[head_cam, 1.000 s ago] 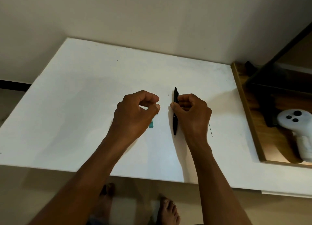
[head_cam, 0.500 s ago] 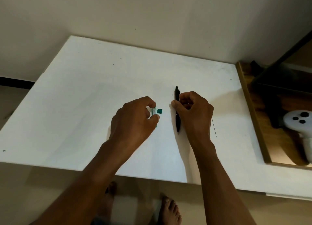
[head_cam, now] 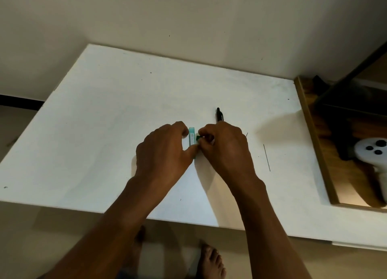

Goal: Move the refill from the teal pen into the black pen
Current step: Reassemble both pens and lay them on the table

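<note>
My left hand [head_cam: 165,151] grips the pale teal pen [head_cam: 191,136] between thumb and fingers, upright over the middle of the white table [head_cam: 104,132]. My right hand [head_cam: 225,151] meets it from the right, and its fingertips pinch a small dark teal piece [head_cam: 197,138] at the pen's side. The black pen [head_cam: 219,115] sticks out beyond my right hand. Its lower part is hidden under that hand, so I cannot tell whether it is held. A thin refill [head_cam: 267,157] lies on the table to the right of my hands.
A wooden tray [head_cam: 314,144] borders the table on the right and holds a white controller [head_cam: 370,153] and dark gear. The wall runs along the table's far edge. Bare feet show below the near edge.
My right hand has moved left from beside the black pen to the teal pen and now pinches the small teal piece. My left hand has turned the teal pen upward.
</note>
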